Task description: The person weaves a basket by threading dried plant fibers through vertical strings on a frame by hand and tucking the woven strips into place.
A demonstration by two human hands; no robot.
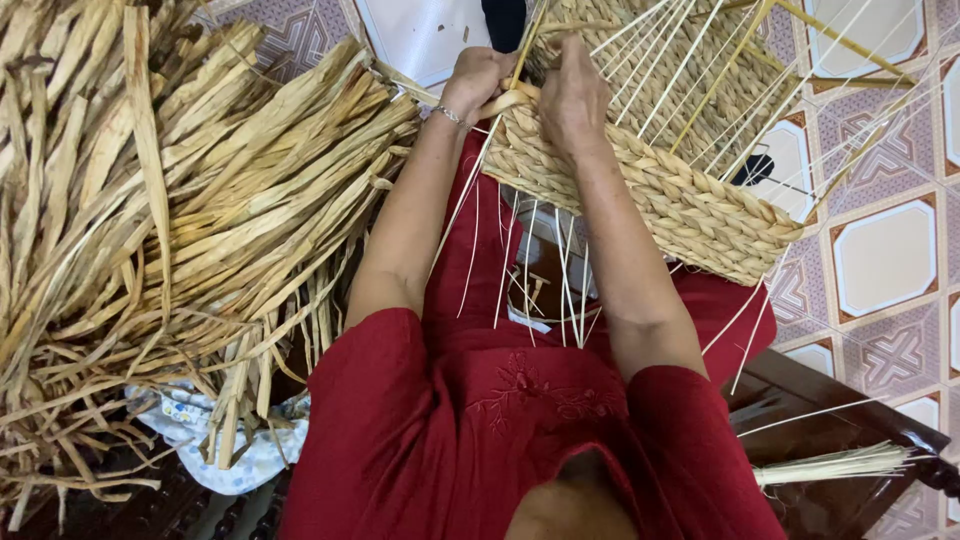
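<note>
Nearest us, red sleeves point(480, 420) fill the lower middle of the view. A pale reed bundle point(835, 464) lies on the dark wooden seat point(850, 420) at our right, and a patterned cloth point(215, 440) sits low at our left under dried straw.

The straw pile point(170, 210) spreads across the whole left side, strips fanned toward the lap.

Thin loose reeds point(530, 280) hang down between our forearms over the red cloth.

Farther out, the half-woven basket point(690, 205) rests tilted against our lap, its braided wall toward us and bare stakes fanning up and right over the tiled floor point(885, 260).

Our left hand point(478, 82), bracelet at the wrist, is clenched on a flat straw strand point(505, 103) at the basket's near left rim. Our right hand point(572, 98) presses against the rim just beside it, fingers curled over the weave; whether it pinches the strand too, we cannot tell.
</note>
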